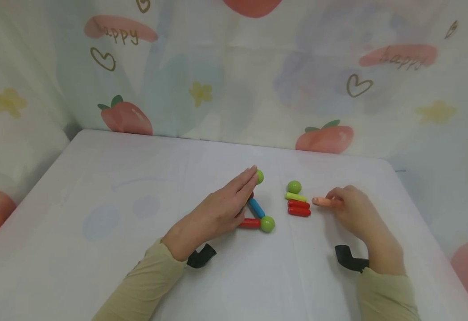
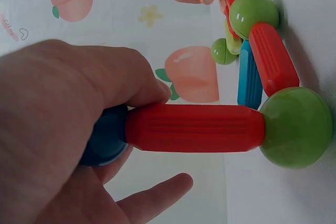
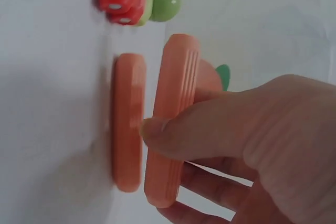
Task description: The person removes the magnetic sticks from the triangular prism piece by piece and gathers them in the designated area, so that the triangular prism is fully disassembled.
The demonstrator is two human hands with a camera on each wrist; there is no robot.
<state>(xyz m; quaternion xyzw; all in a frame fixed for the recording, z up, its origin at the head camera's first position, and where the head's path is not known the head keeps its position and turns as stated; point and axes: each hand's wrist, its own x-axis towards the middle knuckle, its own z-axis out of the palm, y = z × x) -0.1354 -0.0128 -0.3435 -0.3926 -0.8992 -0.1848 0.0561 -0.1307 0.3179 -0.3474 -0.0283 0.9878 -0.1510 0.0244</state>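
Note:
My left hand [image 1: 227, 205] grips a dark blue ball [image 2: 107, 137] at the top of an upright red rod [image 2: 194, 128]; the palm partly covers the ball. The rod's lower end joins a green ball [image 2: 296, 128] on the table. From that ball a second red rod [image 2: 274, 59] runs to another green ball [image 1: 268, 224], where a blue rod [image 1: 256, 208] also meets. My right hand [image 1: 352, 211] pinches an orange rod [image 3: 176, 77] between thumb and fingers. Close beside it, a second orange rod [image 3: 128, 124] lies on the table.
Between the hands lie two red rods [image 1: 299, 208], a yellow-green rod [image 1: 296, 196] and a loose green ball [image 1: 294, 186]. One more green ball [image 1: 260, 176] shows behind my left fingertips. A printed cloth [image 1: 238, 89] hangs along the table's back edge.

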